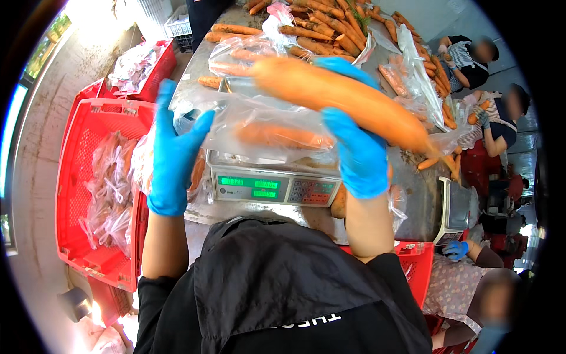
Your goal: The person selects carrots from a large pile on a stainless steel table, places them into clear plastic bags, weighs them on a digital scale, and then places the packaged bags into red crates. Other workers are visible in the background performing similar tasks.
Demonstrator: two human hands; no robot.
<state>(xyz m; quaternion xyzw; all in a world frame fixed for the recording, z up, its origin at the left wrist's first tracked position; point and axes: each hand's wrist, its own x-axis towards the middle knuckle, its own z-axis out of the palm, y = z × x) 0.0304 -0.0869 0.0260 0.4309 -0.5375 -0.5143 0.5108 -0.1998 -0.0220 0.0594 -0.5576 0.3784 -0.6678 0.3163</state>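
Both my hands wear blue gloves. My right hand [358, 146] grips a large carrot [336, 99], which is raised over the table and blurred by motion. My left hand [174, 146] is raised at the left with its fingers apart and nothing held. Between my hands, a clear plastic bag [265, 128] with a carrot inside lies on the digital scale [274, 188], whose green displays are lit. Another bag of carrots [234, 59] lies just behind the scale.
A heap of carrots [327, 26] covers the table's far part. A red crate [104, 108] with bagged carrots stands at my left, another behind it. A second scale [451, 208] stands at the right. Several co-workers are along the right, one with a blue-gloved hand [455, 250].
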